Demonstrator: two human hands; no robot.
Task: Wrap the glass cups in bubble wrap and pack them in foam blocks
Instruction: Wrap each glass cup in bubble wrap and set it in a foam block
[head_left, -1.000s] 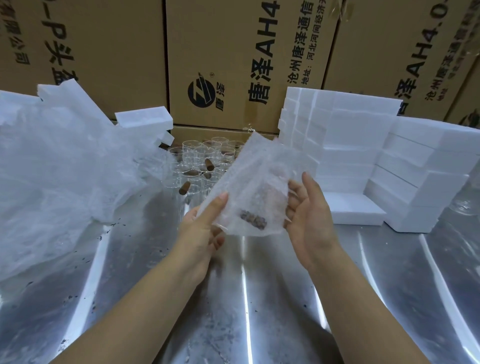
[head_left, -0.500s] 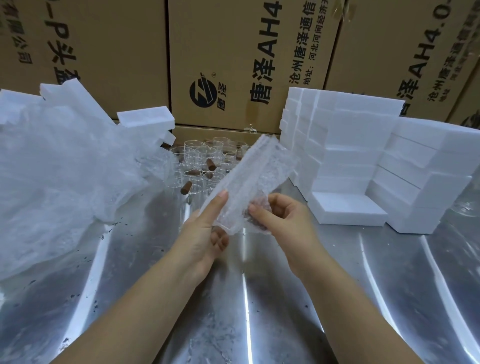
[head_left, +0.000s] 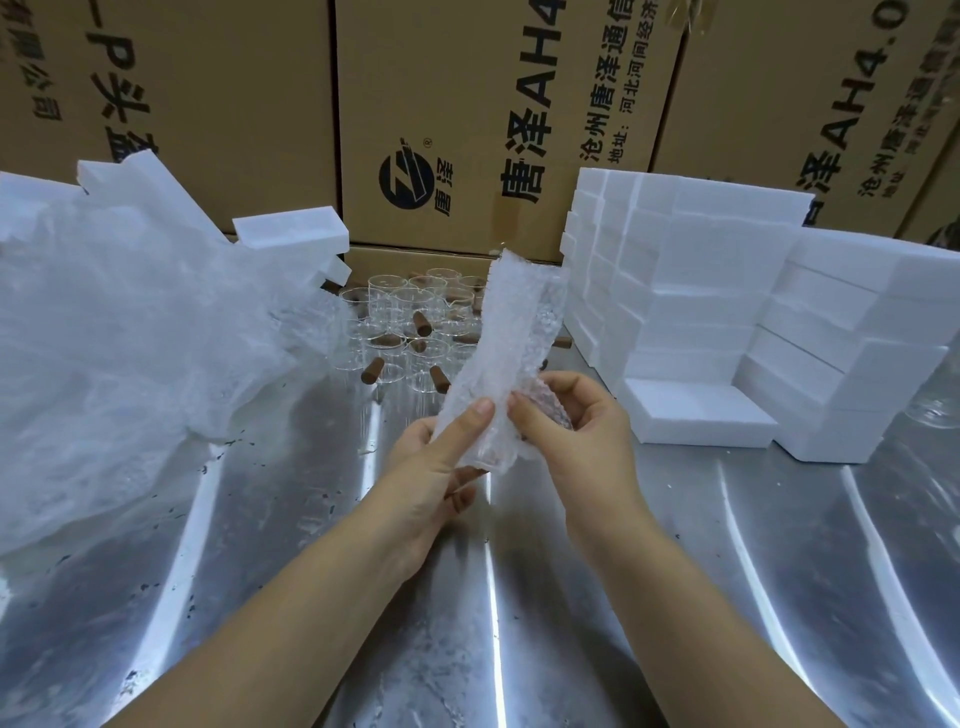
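While both hands hold the bubble wrap bundle in the air above the bench, nothing fastens the wrap, and I judge that to be the weak spot. The left hand presses its thumb on the outer layer with its fingers curled behind. The right hand curls round the lower end, its thumb tip just beside the left thumb. If either pinch eases, the springy sheet could uncoil and the glass inside slide out of the bottom onto the hard metal. The long free end could also flop over and pull the roll loose. A swing to the far side risks brushing the unwrapped glass cups standing close together just behind the bundle.

The bundle is a narrow roll. Its long axis runs from the hands upward and away, leaning a little to the right, and its open top points toward the cardboard boxes. A brownish patch shows through the wrap at the lower end by the right fingers, so the cup probably sits low in the roll, though its outline cannot be made out. The foam blocks are stacked to the right, near but not touching
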